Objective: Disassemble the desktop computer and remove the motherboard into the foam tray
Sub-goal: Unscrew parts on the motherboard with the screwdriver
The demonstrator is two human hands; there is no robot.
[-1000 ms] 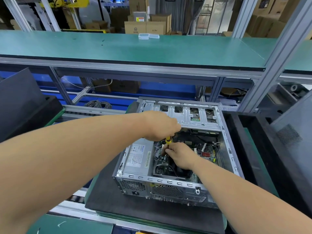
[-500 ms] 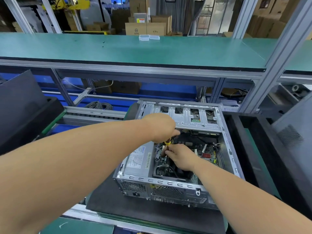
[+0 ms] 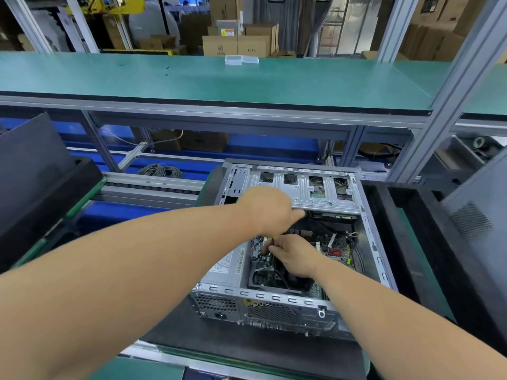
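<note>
- Working inside the open case, both hands are over the motherboard, which sits screwed or seated in the case floor, partly hidden by the hands.
- Left hand hovers above the board with its fingers curled; a sliver of yellow screwdriver handle shows just under it, so I judge it grips that tool, though the hold itself is hidden.
- Right hand lies lower, fingers bent down onto the board near the tool's tip; whether it pinches a screw, a cable or the shaft I cannot tell.
- Step in hand, by my reading: loosening a board fastener or freeing a connector, early in the removal.
- Power supply sits just left of the board; drive cage spans the far side.
- Next move calls for keeping the tip square on the screw, then clearing the cables before lifting.
- No foam tray can be identified with certainty; black bins stand to the right.
</note>
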